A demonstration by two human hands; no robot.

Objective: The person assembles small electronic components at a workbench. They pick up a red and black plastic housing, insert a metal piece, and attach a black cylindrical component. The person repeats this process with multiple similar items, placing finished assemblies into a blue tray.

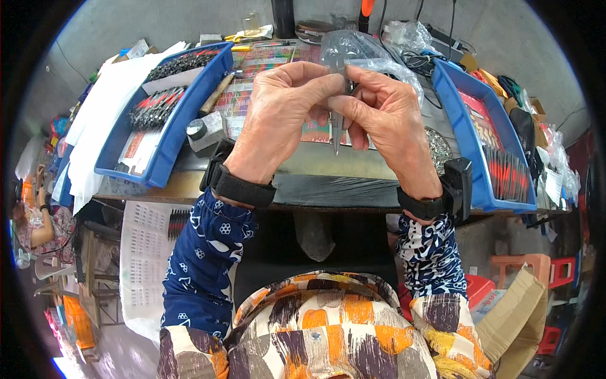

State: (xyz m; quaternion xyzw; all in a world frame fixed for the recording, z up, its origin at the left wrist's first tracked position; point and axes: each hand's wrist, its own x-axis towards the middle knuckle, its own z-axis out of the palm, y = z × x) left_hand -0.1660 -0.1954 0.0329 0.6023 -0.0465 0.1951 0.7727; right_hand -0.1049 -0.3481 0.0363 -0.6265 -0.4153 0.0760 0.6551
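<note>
My left hand (278, 117) and my right hand (392, 123) meet above the bench, fingers and thumbs pinched together. Between them is a slim grey metal tool with a pointed end (336, 134). Its tip points down toward me, and its upper part is largely covered by my fingers. I cannot make out its exact kind. Behind my fingertips lies a clear plastic bag (353, 47). Under and beyond my left hand, sheets of colourful printed cards (268, 57) cover the bench.
At left, a blue tray (170, 142) holds bundles of black and red slim pieces. Another blue tray (456, 114) at right holds similar pieces. A grey block with a tape roll (208, 131) stands by the left tray. A white basket (148, 265) hangs lower left; a cardboard box (514, 316) is lower right.
</note>
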